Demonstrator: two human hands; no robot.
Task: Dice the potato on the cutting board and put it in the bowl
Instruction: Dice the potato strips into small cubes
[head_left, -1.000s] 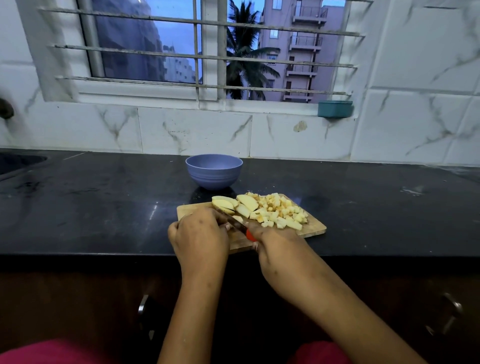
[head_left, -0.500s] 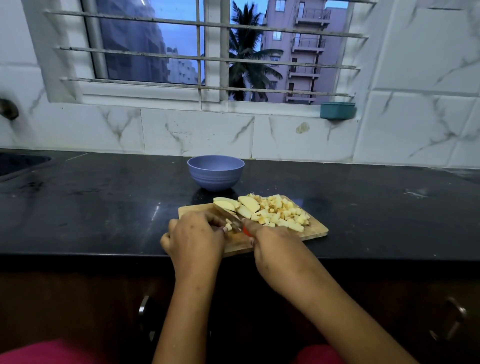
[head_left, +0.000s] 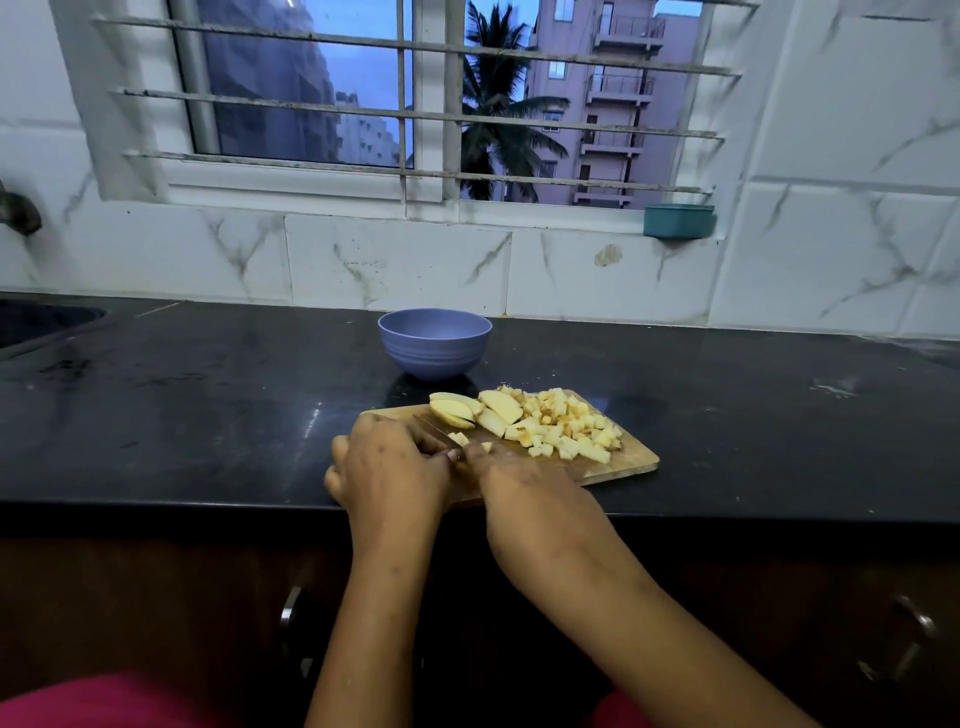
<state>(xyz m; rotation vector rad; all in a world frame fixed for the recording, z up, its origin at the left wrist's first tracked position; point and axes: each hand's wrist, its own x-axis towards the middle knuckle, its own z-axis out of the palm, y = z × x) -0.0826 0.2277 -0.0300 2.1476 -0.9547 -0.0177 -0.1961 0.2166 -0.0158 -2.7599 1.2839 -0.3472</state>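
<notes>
A wooden cutting board (head_left: 631, 462) lies near the counter's front edge. On it sit a pile of diced potato (head_left: 569, 428) at the right and a few larger potato slices (head_left: 475, 408) at the far left. My right hand (head_left: 524, 493) grips a knife (head_left: 439, 434) whose blade points away to the left. My left hand (head_left: 389, 465) has its fingers curled over a small potato piece beside the blade; the piece itself is mostly hidden. A few fresh cubes (head_left: 460, 439) lie by the blade. The purple bowl (head_left: 434, 343) stands just behind the board.
The black counter (head_left: 208, 410) runs left to a sink (head_left: 41, 322) and a tap (head_left: 18, 210). A teal container (head_left: 678, 221) sits on the window sill. Cabinet handles (head_left: 911, 639) show below the counter's front edge.
The knife's red handle is now hidden under my right hand. Both hands stay close together at the board's near left, with small cutting motions.
</notes>
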